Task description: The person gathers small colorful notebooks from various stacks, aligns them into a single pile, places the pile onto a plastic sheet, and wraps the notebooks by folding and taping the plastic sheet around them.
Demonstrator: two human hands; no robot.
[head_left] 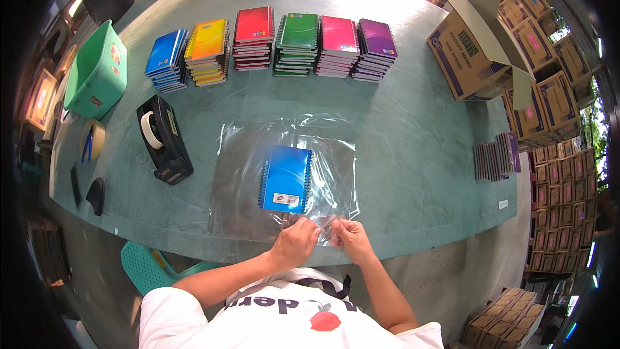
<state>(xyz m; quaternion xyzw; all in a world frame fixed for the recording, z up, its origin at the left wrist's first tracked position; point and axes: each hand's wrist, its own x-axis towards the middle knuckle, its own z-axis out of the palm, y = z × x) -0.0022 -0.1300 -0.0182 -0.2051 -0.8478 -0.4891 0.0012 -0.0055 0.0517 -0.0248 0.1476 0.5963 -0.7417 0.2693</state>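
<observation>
A blue spiral notebook [286, 174] lies on a clear plastic sheet [242, 184], with wire coils showing along both sides and a small white label near its lower end. The sheet is spread on the green table [413, 155] in front of me. Just below the notebook, my left hand [296, 243] is closed, its fingertips pinching the near edge of the plastic. Beside it my right hand [351, 240] pinches the same edge a little further right, thumb against the fingers. Neither hand touches the notebook.
Notebook stacks in blue [166, 58], yellow, red, green [297, 42], pink and purple stand along the far side. Left are a tape dispenser [169, 148], a tape roll [97, 139] and a green bin [97, 74]. Right are an open carton [468, 52] and several small notebooks [494, 160].
</observation>
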